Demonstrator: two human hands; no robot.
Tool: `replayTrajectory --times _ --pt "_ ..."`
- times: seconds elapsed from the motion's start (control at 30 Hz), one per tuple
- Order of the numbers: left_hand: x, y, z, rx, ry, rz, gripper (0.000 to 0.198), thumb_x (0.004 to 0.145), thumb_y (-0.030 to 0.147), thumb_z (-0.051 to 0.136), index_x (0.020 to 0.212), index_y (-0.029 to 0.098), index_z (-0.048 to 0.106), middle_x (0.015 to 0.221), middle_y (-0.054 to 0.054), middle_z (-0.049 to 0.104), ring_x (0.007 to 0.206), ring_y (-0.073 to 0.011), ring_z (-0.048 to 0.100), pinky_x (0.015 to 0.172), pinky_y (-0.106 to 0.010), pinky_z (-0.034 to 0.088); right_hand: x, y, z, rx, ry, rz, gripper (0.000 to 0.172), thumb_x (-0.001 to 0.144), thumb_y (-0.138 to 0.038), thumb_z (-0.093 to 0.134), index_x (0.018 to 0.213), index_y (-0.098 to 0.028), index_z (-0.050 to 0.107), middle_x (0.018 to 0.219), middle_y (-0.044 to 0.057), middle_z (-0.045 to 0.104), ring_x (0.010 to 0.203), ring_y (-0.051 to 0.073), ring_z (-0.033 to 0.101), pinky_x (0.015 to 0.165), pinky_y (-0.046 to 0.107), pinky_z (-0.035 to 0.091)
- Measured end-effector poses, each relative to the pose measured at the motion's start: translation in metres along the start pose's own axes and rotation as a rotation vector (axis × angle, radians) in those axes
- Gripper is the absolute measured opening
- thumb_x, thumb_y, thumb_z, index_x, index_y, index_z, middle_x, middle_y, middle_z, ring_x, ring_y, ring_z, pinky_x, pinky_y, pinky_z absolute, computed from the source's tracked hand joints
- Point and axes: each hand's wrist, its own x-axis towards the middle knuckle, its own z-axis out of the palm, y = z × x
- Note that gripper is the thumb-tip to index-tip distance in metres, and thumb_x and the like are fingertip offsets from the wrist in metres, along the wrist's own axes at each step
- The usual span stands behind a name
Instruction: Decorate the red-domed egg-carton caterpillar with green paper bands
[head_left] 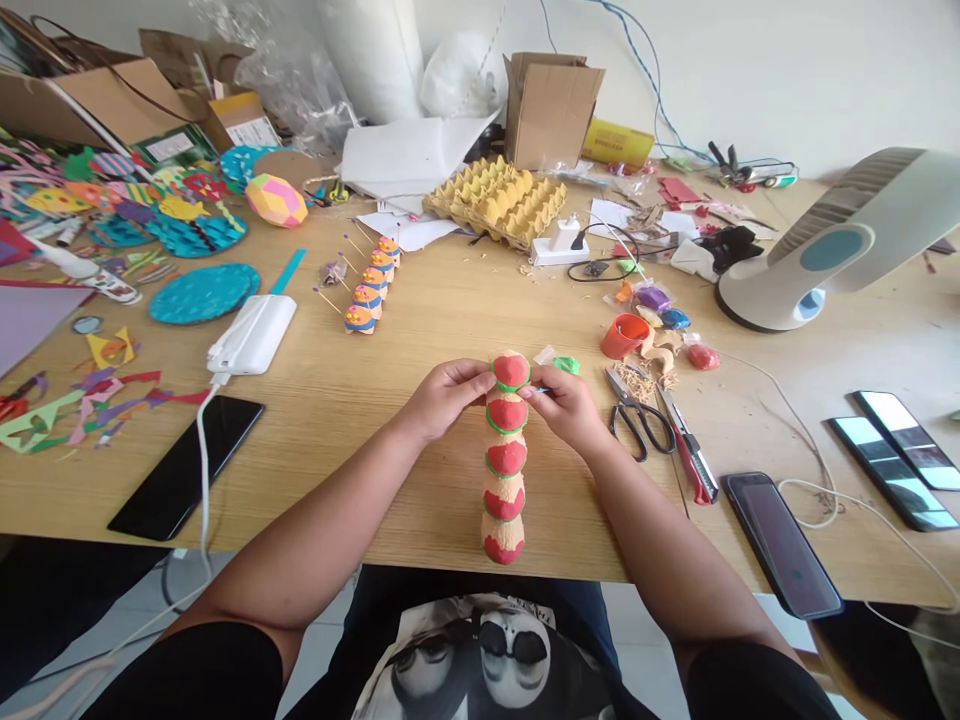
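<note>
A long strip of egg-carton bumps (506, 458), tan with red tops and green edging, points away from me near the table's front edge. At its far end my left hand (457, 393) pinches the strip's left side. My right hand (562, 402) is closed at the right side of the same end, with a small blue thing showing between thumb and finger. A lump of green clay (565, 365) lies just beyond my right hand. Further back on the left stands a smaller strip (373, 285), blue and orange, with pins sticking out.
Scissors (641, 413) and a red cutter (690, 448) lie right of my right hand, near an orange cup (625, 336). Phones (784, 545) and a white fan (817, 245) are further right. A power bank (253, 335) and black phone (187, 467) lie left. Yellow egg trays (495, 200) sit behind.
</note>
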Motion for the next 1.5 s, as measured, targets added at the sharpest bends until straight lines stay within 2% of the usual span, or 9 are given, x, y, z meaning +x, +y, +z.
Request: replayTrajectory --times 0.2,0.57,0.77,1.0,1.2,1.37,1.5 --pt "-0.002 0.003 0.001 -0.035 -0.022 0.004 0.038 0.080 0.052 0.078 0.095 0.016 0.077 0.088 -0.006 0.075 0.084 -0.0190 0.071 0.075 -0.031 0.059 0.000 0.001 -0.001 -0.011 0.011 0.018 0.044 0.090 -0.063 0.063 0.089 -0.019 0.069 0.066 0.000 0.054 0.062 0.014 0.045 0.057 0.027 0.038" --pt "-0.002 0.004 -0.004 0.030 -0.005 0.023 0.036 0.084 0.047 0.076 0.105 0.018 0.078 0.098 -0.007 0.077 0.089 -0.0187 0.071 0.078 -0.031 0.059 -0.002 0.001 -0.001 0.009 0.017 0.019 0.044 0.090 -0.062 0.064 0.090 -0.019 0.069 0.067 0.000 0.056 0.062 0.013 0.047 0.058 0.026 0.039" --pt "-0.002 0.004 -0.003 0.007 0.017 0.011 0.035 0.081 0.046 0.079 0.101 0.018 0.079 0.095 -0.007 0.077 0.086 -0.0191 0.071 0.077 -0.031 0.059 -0.001 0.001 0.000 -0.004 0.015 0.012 0.042 0.090 -0.061 0.064 0.089 -0.019 0.069 0.067 0.000 0.058 0.062 0.014 0.048 0.057 0.027 0.039" --pt "-0.002 0.006 -0.001 -0.046 -0.034 0.016 0.041 0.080 0.057 0.076 0.082 0.016 0.076 0.083 -0.007 0.073 0.080 -0.0195 0.069 0.072 -0.033 0.058 -0.001 0.000 -0.001 -0.019 0.026 0.022 0.043 0.090 -0.062 0.064 0.088 -0.019 0.069 0.066 0.000 0.055 0.062 0.014 0.046 0.057 0.027 0.039" --pt "-0.002 0.004 0.005 -0.100 0.021 -0.008 0.033 0.074 0.047 0.085 0.089 0.018 0.078 0.086 -0.005 0.076 0.082 -0.0177 0.070 0.078 -0.032 0.058 -0.001 -0.002 0.001 0.006 0.000 0.014 0.042 0.090 -0.061 0.064 0.089 -0.019 0.069 0.068 0.001 0.059 0.062 0.014 0.048 0.058 0.027 0.040" --pt "-0.003 0.002 0.006 -0.116 -0.016 -0.010 0.042 0.080 0.059 0.076 0.084 0.017 0.075 0.086 -0.007 0.074 0.081 -0.0192 0.070 0.077 -0.035 0.058 -0.001 -0.002 0.001 0.000 0.004 0.029 0.042 0.090 -0.061 0.064 0.089 -0.020 0.069 0.068 0.001 0.058 0.062 0.014 0.048 0.058 0.028 0.040" --pt "-0.003 0.003 0.006 -0.118 -0.009 -0.010 0.040 0.076 0.056 0.080 0.084 0.017 0.074 0.084 -0.005 0.073 0.079 -0.0181 0.069 0.076 -0.034 0.057 -0.002 -0.001 0.001 0.005 0.004 0.024 0.042 0.090 -0.061 0.064 0.088 -0.019 0.069 0.068 0.000 0.057 0.063 0.014 0.047 0.058 0.028 0.040"
